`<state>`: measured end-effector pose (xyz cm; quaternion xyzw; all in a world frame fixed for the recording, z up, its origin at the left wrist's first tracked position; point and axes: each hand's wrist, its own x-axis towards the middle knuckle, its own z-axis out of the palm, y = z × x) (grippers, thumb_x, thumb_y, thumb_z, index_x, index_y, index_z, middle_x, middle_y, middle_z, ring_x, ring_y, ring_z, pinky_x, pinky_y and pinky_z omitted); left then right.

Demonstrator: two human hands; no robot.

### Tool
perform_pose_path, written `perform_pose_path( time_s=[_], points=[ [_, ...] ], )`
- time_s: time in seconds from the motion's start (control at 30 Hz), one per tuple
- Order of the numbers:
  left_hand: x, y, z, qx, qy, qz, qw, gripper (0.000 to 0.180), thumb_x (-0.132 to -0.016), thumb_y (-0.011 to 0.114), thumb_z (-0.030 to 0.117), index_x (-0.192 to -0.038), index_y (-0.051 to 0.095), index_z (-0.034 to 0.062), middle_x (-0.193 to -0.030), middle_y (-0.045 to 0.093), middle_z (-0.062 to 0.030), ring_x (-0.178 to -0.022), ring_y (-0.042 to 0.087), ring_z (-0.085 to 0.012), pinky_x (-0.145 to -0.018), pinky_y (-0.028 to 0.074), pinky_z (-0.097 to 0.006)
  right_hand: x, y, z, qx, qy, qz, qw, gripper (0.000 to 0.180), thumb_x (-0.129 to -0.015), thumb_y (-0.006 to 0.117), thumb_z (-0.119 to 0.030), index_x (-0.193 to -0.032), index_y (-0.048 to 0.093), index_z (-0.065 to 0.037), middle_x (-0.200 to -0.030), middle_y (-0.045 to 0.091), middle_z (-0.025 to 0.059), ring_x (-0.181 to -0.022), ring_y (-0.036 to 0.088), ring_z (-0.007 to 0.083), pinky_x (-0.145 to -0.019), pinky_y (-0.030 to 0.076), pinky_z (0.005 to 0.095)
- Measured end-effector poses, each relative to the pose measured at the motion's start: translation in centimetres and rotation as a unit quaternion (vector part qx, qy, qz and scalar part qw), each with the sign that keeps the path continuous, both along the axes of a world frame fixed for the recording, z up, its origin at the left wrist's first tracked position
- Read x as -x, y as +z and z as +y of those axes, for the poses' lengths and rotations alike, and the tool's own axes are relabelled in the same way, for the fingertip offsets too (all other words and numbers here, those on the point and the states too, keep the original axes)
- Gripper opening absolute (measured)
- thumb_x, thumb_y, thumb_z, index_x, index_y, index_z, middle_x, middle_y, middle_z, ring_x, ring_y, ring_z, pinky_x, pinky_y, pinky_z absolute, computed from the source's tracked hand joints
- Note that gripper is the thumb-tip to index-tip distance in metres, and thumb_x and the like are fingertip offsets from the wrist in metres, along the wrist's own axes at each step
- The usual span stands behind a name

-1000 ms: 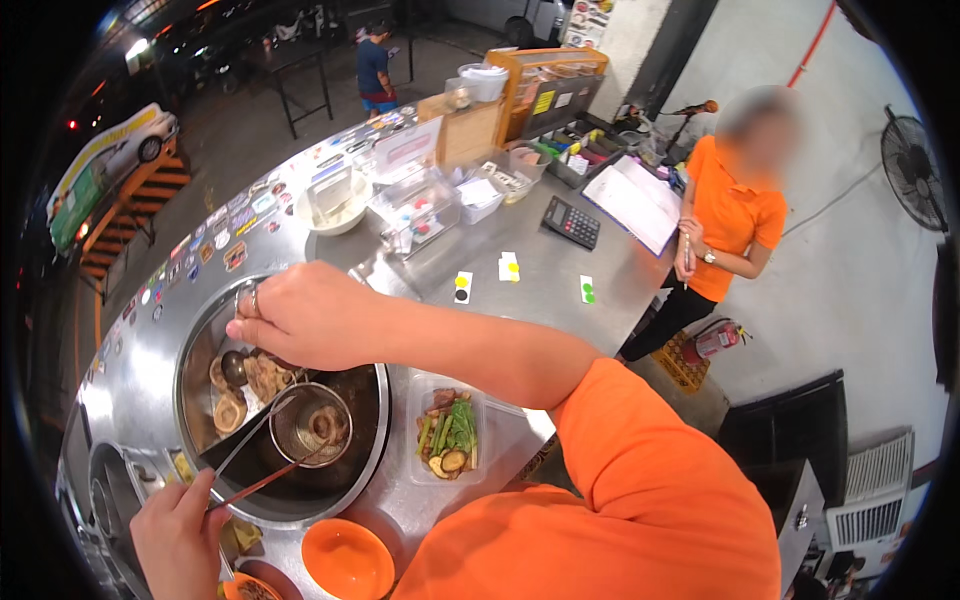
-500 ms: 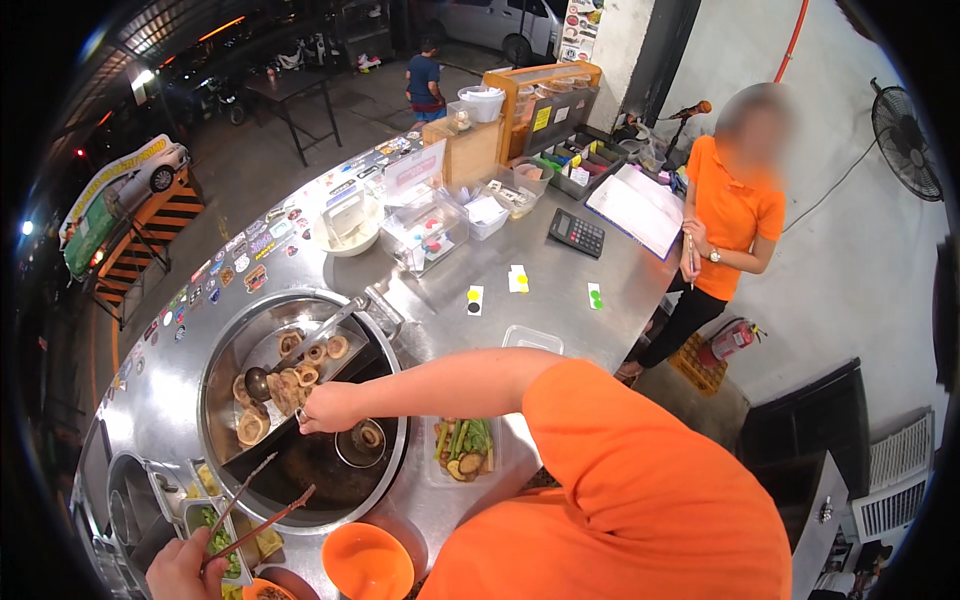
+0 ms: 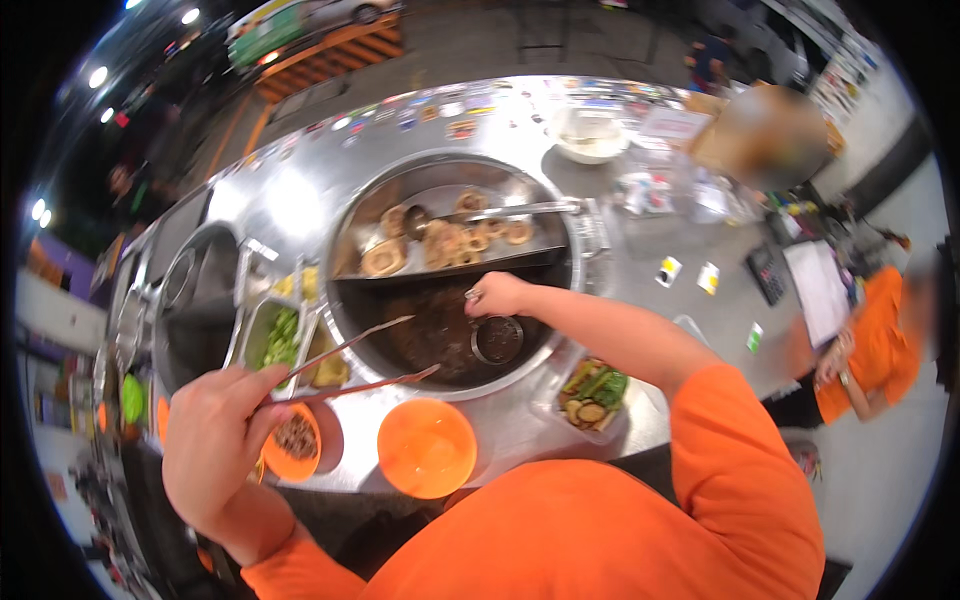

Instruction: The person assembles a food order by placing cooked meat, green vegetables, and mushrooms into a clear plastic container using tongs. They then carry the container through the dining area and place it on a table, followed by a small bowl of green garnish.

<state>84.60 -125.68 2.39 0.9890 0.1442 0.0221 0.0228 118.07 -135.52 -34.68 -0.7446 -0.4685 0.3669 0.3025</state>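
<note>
My left hand is closed round a pair of metal tongs, whose tips are apart at the near left rim of a big round pot. Inside the pot's near half, dark broth shows. My right hand is a fist above the broth. It grips the handle of a round metal-rimmed dipper; whether it is a ladle or a strainer I cannot tell. Beyond the pot's divider lie several cut bones and a metal ladle.
Nearest me stand an orange bowl and a smaller orange bowl of chopped meat. A plastic tub of vegetables sits right of the pot. Trays of chopped greens are on the left. Another person in orange stands at right.
The view has swung left and nearer the pot. My left hand has risen further into view with the tongs. The bone seen in the dipper earlier no longer shows there.
</note>
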Motion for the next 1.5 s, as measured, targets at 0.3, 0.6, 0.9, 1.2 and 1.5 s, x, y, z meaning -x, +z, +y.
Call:
perform_pose_path(
  time_s=[0.3,0.6,0.9,1.2,1.5],
  points=[
    [3.9,0.7,3.4,0.064,0.147,-0.045,0.986,0.031,-0.077,0.073,0.012,-0.106,0.07,0.0034,-0.079,0.064,-0.0162,-0.076,0.063,-0.0341,-0.069,0.049,-0.04,1.9,3.2,1.0,-0.006,0.12,-0.201,0.972,0.022,-0.078,0.068,-0.026,-0.087,0.071,-0.006,-0.083,0.07,0.0179,-0.082,0.068,0.0357,-0.077,0.053,0.0454],
    [9.4,-1.8,4.5,0.126,0.301,-0.21,0.922,0.033,-0.079,0.07,0.003,-0.112,0.067,-0.0001,-0.086,0.069,-0.0169,-0.074,0.065,-0.0209,-0.07,0.05,-0.032,4.0,6.6,1.9,-0.016,0.202,-0.256,0.945,0.023,-0.079,0.074,-0.026,-0.092,0.07,-0.006,-0.087,0.071,0.0167,-0.088,0.068,0.0352,-0.079,0.054,0.0454],
    [8.3,-9.1,1.0,0.236,0.283,-0.292,0.882,0.035,-0.079,0.075,0.004,-0.113,0.069,0.0012,-0.086,0.069,-0.0118,-0.076,0.064,-0.0174,-0.071,0.05,-0.03,6.0,10.2,-0.1,0.003,0.058,-0.207,0.977,0.019,-0.079,0.069,-0.024,-0.083,0.069,-0.006,-0.081,0.07,0.0147,-0.081,0.068,0.0341,-0.075,0.053,0.0442],
    [6.7,-11.1,-0.6,0.31,0.263,-0.358,0.84,0.032,-0.084,0.069,-0.002,-0.116,0.067,-0.0041,-0.096,0.07,-0.0065,-0.087,0.063,-0.0107,-0.08,0.049,-0.024,6.5,11.8,-0.7,-0.03,0.11,-0.272,0.955,0.017,-0.079,0.065,-0.023,-0.087,0.069,-0.008,-0.079,0.07,0.014,-0.081,0.069,0.0334,-0.075,0.054,0.0443],
    [8.6,-11.8,-1.0,0.349,0.273,-0.433,0.785,0.033,-0.084,0.073,0.007,-0.116,0.068,-0.001,-0.093,0.07,-0.0056,-0.081,0.061,-0.0097,-0.073,0.049,-0.025,7.2,10.9,0.8,-0.034,0.039,-0.215,0.975,0.02,-0.079,0.068,-0.025,-0.087,0.07,-0.007,-0.085,0.07,0.0173,-0.087,0.068,0.0348,-0.078,0.053,0.0452]
  ],
)
